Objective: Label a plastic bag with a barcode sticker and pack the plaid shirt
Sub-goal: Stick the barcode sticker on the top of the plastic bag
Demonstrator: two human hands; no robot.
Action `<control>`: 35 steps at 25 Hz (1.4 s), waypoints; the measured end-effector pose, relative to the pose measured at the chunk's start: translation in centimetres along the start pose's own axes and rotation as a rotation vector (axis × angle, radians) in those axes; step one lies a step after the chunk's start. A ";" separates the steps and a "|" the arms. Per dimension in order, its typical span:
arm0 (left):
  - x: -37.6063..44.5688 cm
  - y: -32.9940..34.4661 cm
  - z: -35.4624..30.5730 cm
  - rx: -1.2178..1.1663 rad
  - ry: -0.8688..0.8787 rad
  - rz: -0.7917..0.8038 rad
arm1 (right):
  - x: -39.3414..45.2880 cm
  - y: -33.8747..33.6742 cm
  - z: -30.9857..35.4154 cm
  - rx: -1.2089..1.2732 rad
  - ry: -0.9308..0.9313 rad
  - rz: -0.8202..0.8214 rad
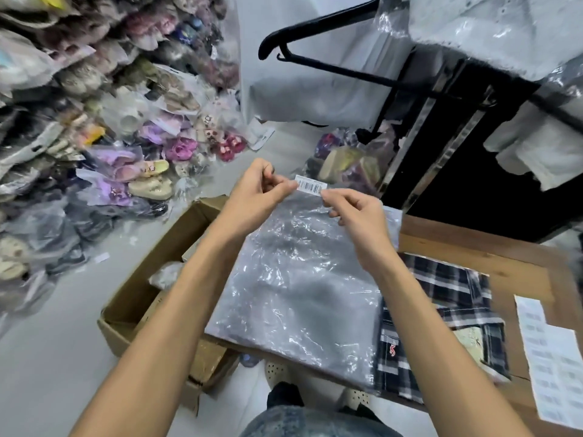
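A white barcode sticker (310,184) is stretched between my two hands above the far edge of a clear plastic bag (296,285). My left hand (262,190) pinches the sticker's left end. My right hand (353,212) pinches its right end. The bag lies flat on a wooden table (473,247), its left part hanging over the table edge. A folded dark plaid shirt (441,310) with a paper tag lies on the table, partly under the bag's right side.
Sheets of barcode labels (552,357) lie at the table's right edge. An open cardboard box (138,298) stands on the floor to the left. Bagged shoes (94,121) are heaped at the left. A black hanger and a rack with bagged clothes (473,74) are beyond the table.
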State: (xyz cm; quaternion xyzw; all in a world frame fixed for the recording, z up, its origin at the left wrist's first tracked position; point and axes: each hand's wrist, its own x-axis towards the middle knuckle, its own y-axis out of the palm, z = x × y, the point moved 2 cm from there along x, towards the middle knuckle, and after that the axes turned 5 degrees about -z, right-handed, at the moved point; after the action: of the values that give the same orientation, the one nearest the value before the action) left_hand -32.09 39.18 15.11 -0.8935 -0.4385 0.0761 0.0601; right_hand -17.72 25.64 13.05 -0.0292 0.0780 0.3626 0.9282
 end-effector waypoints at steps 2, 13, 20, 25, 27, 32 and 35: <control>1.3 -1.6 -0.8 -0.041 0.041 0.023 | 0.7 1.3 1.0 0.011 -0.026 -0.017; 10.2 -4.2 4.9 -0.167 -0.140 0.024 | 7.5 7.1 -4.0 0.001 0.097 -0.115; 14.4 -2.5 13.6 -0.031 -0.314 0.022 | 12.5 9.5 -13.0 -0.116 0.312 -0.260; 13.2 -1.7 18.4 0.090 -0.382 -0.014 | 11.3 9.5 -15.9 -0.256 0.343 -0.291; 11.5 -1.8 18.6 0.140 -0.377 -0.025 | 10.1 9.2 -16.1 -0.271 0.374 -0.256; 6.9 -1.9 19.6 0.177 -0.388 -0.020 | 6.3 8.3 -16.5 -0.301 0.388 -0.199; 6.1 -2.2 20.0 0.179 -0.388 -0.041 | 5.8 8.3 -16.4 -0.314 0.394 -0.183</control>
State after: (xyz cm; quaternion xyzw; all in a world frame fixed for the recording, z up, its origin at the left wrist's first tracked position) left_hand -33.89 46.19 -4.69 -0.8441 -0.4514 0.2839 0.0552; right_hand -21.15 33.76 -4.05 -0.2496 0.1969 0.2724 0.9082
